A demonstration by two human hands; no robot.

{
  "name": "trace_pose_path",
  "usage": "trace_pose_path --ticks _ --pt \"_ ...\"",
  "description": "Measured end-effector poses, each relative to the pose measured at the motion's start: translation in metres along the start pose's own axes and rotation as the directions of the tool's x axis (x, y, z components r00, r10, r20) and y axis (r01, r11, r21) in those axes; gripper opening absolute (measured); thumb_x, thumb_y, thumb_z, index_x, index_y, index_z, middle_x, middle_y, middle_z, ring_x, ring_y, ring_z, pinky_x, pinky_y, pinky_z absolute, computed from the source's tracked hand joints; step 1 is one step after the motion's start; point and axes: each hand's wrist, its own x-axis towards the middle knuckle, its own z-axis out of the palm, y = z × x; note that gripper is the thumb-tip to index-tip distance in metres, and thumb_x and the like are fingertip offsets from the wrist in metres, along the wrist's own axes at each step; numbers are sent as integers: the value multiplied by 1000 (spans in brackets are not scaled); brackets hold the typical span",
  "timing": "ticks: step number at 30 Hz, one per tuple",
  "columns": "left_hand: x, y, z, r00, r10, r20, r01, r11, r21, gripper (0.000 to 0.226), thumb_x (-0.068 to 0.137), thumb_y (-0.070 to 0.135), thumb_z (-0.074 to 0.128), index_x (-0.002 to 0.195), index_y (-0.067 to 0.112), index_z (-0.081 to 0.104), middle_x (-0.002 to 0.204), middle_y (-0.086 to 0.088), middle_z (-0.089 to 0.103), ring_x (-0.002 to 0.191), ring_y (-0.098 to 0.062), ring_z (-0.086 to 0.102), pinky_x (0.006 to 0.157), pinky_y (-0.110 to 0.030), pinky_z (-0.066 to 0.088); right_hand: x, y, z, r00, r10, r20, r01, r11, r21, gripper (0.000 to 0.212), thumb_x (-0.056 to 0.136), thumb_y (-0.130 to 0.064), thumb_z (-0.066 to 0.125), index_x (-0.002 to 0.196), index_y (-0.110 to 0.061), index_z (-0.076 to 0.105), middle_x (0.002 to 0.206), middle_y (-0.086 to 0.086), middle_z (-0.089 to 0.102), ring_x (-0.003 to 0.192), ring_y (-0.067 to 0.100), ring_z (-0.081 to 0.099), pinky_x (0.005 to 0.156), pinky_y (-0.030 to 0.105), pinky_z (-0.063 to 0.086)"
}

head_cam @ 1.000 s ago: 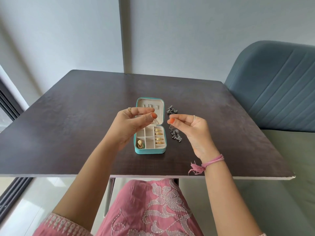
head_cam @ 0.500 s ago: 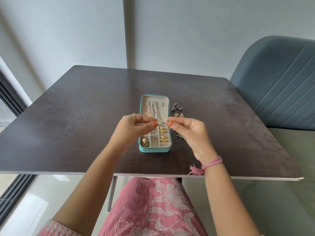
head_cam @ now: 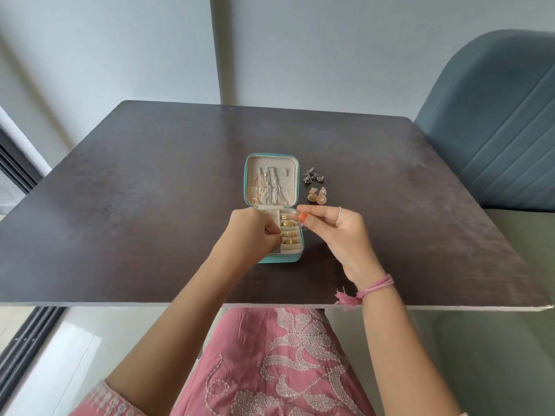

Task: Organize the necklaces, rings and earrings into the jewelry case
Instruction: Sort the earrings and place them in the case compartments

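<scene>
Both hands have come down from the air to the case, which lies open on the table. The left hand now reaches into the left compartments with curled fingers; what it holds is hidden, so I cannot tell. The right hand pinches a small thin earring at the case's right edge, above the rings. Necklaces hang in the lid. The gold earrings and dark earrings, before partly hidden behind the hand, lie on the table just right of the lid. I judge one earring is being placed; these two pairs remain.
</scene>
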Motion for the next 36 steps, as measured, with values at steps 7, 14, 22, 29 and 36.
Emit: trace_pose_path --ticks 7,14,22,29,36 --pt "4 6 -4 999 0 46 -7 989 145 19 90 12 59 99 7 76 101 -7 71 92 -20 64 71 -20 45 4 3 -2 1000 5 12 -4 1000 -22 16 81 -12 75 96 -16 75 90 -1 76 87 8 70 78 14 50" --pt "9 12 -8 996 12 94 -31 978 206 17 88 15 63 96 9 76 96 -6 70 88 -19 63 64 -18 46 5 5 -3 999 18 26 -17 999 -40 15 81 -15 75 95 -19 75 91 -2 76 91 11 71 83 19 52" --pt "10 4 -18 1000 5 -22 -4 998 68 16 83 25 72 92 13 77 88 -1 72 77 -11 60 59 -12 42 4 3 -1 999 26 28 -24 998 -62 16 81 -12 75 96 -17 74 90 -2 76 89 10 71 78 16 52" --pt "7 -28 -22 953 -164 -253 30 887 -460 8 85 28 69 83 21 72 74 8 71 69 -2 67 62 -15 52 2 -3 5 999 27 38 -23 995 -96 16 82 -13 73 98 -15 75 91 -2 76 89 9 71 75 15 51" --pt "6 -56 1 937 -330 -116 94 556 -826 7 89 21 66 87 15 69 76 2 68 72 -10 63 71 -28 54 -8 1 16 992 56 113 -38 986 -160 15 83 -9 72 94 -19 75 88 1 76 82 11 72 76 18 53"
